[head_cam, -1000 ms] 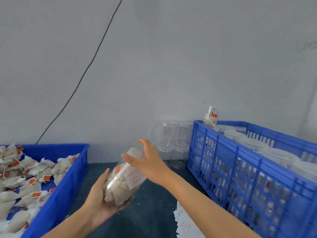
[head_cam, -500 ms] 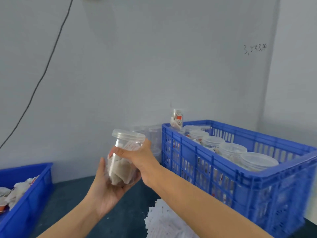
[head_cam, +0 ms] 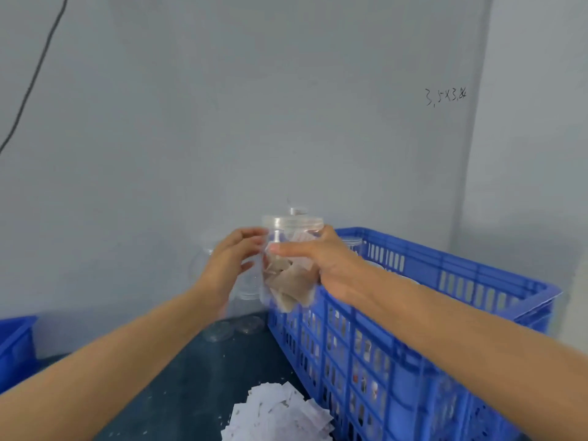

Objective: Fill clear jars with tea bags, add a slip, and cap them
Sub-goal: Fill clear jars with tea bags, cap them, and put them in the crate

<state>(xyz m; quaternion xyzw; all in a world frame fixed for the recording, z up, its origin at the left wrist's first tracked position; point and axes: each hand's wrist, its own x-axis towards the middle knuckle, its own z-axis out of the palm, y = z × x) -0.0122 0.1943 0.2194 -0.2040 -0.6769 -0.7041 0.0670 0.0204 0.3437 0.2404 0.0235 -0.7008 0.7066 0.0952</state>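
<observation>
A clear jar (head_cam: pixel 288 272) packed with tea bags and closed with a clear cap (head_cam: pixel 292 220) is held upright in the air, over the near-left corner of the blue crate (head_cam: pixel 413 316). My right hand (head_cam: pixel 321 265) wraps the jar from the right, thumb across its front. My left hand (head_cam: pixel 229 265) is at the jar's left side, its fingertips touching the wall just under the cap. A paper slip shows white inside the jar near the top.
Empty clear jars (head_cam: pixel 222 300) stand against the wall behind my left hand. A pile of white slips (head_cam: pixel 280 415) lies on the dark table. The blue tea bag bin (head_cam: pixel 16 348) is at the left edge. Capped jars fill the crate.
Both hands lifted the capped jar up and to the right toward the crate. My left hand slid from under the jar to its side. The camera turned right.
</observation>
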